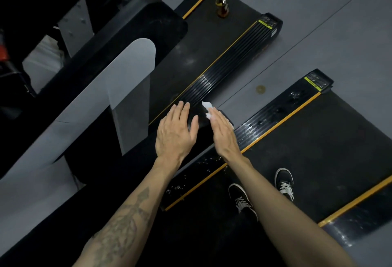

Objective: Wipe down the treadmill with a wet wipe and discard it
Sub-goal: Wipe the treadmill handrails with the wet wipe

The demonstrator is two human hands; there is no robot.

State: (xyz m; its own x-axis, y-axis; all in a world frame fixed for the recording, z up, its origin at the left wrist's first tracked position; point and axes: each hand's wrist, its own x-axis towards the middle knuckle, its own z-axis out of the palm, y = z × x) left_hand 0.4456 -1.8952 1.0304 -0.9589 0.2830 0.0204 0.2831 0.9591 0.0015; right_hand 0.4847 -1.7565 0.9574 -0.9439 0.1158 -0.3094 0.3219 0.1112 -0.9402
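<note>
I stand on a black treadmill whose belt [322, 152] has orange-edged side rails. Its black handrail end [202, 119] runs up between my hands. My left hand [176, 132] rests flat on the left side of the handrail, fingers spread and fairly straight. My right hand [224, 134] lies with straight fingers along the handrail's right side and presses a white wet wipe [207, 108] against it. The crumpled wipe sticks out beyond my fingertips. Water droplets glisten on the left side rail [265, 121] below.
A second treadmill [212, 50] stands parallel on the left, with a yellow-capped bottle [222, 5] upright on its belt. Its grey-and-black console upright [118, 88] rises at my left. My two black shoes [284, 182] stand on the belt. Grey floor [318, 33] lies beyond.
</note>
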